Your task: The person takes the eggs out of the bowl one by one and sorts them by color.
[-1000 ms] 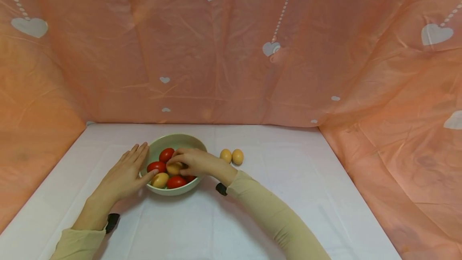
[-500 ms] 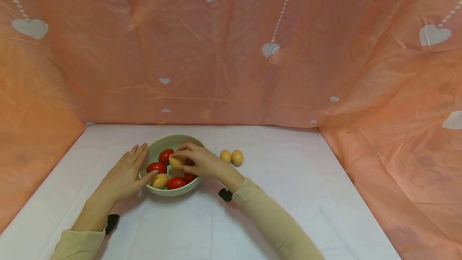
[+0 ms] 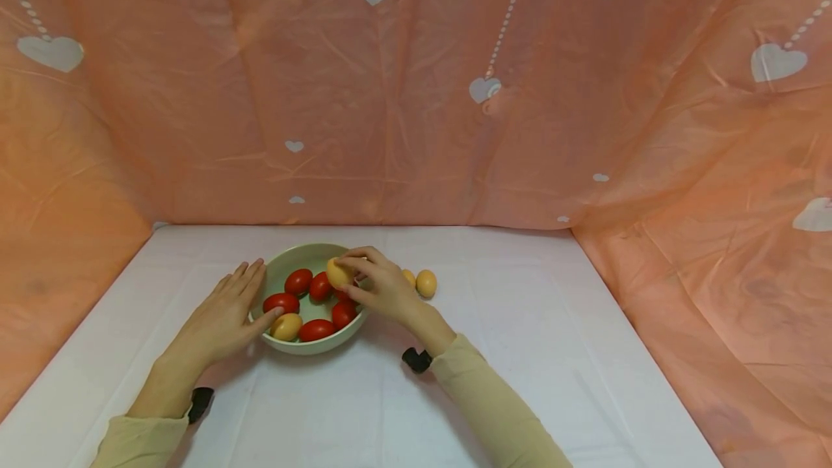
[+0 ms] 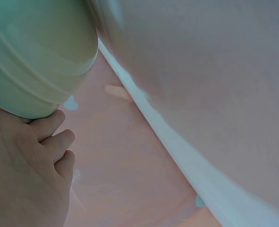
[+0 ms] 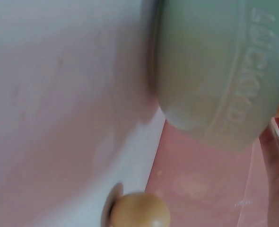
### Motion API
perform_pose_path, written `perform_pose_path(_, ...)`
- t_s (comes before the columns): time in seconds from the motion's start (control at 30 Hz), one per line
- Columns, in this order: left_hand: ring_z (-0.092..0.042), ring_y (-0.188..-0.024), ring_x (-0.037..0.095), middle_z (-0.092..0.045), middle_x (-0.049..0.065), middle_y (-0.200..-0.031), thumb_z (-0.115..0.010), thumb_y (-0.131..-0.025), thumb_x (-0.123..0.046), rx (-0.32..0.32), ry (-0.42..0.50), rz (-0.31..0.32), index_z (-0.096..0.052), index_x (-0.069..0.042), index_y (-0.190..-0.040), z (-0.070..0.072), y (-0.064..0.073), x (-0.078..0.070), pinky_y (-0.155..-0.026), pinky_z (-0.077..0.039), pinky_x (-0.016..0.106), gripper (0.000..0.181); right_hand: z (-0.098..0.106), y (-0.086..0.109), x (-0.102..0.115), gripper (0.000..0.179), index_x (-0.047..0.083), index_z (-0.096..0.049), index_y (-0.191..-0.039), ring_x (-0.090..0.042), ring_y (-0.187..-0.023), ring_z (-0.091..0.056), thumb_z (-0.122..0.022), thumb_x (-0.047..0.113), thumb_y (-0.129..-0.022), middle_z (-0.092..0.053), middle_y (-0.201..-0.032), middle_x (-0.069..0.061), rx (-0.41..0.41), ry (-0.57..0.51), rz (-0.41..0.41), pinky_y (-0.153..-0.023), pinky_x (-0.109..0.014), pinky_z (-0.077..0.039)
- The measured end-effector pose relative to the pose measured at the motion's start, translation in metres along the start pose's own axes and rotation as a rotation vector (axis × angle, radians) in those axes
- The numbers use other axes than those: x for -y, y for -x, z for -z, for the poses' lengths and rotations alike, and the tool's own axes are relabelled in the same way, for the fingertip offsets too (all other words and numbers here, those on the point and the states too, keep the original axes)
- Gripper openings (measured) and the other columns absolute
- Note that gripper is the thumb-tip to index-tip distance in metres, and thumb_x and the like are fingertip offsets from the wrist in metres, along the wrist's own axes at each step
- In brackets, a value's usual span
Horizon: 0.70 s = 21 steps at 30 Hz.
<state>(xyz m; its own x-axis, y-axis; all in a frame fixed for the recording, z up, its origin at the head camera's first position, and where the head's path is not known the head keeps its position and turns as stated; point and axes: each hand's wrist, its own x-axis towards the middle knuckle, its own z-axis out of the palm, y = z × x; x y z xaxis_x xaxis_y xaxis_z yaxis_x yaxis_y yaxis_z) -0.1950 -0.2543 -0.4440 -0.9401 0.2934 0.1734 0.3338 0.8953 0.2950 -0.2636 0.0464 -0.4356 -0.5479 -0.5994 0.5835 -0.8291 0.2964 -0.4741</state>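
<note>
A pale green bowl point(image 3: 312, 256) stands on the white-covered table, holding several red eggs point(image 3: 316, 330) and one yellow egg point(image 3: 287, 327) at its near left. My right hand point(image 3: 393, 295) pinches another yellow egg point(image 3: 338, 274) between thumb and fingers, over the bowl's right side. My left hand point(image 3: 217, 316) rests along the bowl's left side, its fingers straight and its thumb reaching over the near rim. In the left wrist view, fingertips point(image 4: 61, 142) lie against the bowl's outer wall point(image 4: 40, 56). Raised lettering marks the bowl's outside point(image 5: 215, 71) in the right wrist view.
To the right of the bowl lie two yellow eggs point(image 3: 426, 284) on the table, one partly hidden behind my right hand. An orange-pink cloth point(image 3: 416, 128) with white hearts hangs behind the table and along both sides.
My right hand has lifted the yellow egg from among the red ones and carried it right and away from me, uncovering more red eggs. The left hand has stayed at the bowl.
</note>
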Motion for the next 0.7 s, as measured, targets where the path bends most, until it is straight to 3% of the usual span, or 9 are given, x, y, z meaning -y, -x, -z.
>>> perform_pose_path(0.2, -0.021, -0.152, 0.054, -0.025, 0.033, -0.165, -0.061, -0.100, -0.054, 0.000, -0.006, 0.002, -0.027, 0.012, -0.158, 0.000, 0.000, -0.001, -0.123, -0.021, 0.067, 0.093, 0.010, 0.011, -0.009, 0.040, -0.002, -0.068, -0.130, -0.024, -0.100, -0.069, -0.079, 0.002, -0.091, -0.062, -0.128, -0.017, -0.106, 0.003, 0.024, -0.086, -0.029, -0.062)
perform_pose_path(0.7, -0.020, -0.152, 0.053, -0.023, 0.032, -0.166, -0.061, -0.100, -0.054, 0.014, 0.000, 0.010, -0.026, 0.012, -0.158, 0.001, 0.001, -0.002, -0.124, -0.019, 0.066, 0.095, 0.044, 0.037, -0.031, 0.041, -0.004, -0.068, -0.128, -0.029, -0.094, -0.070, -0.080, -0.004, -0.088, -0.063, -0.126, -0.020, -0.264, -0.003, -0.042, -0.082, -0.034, -0.064)
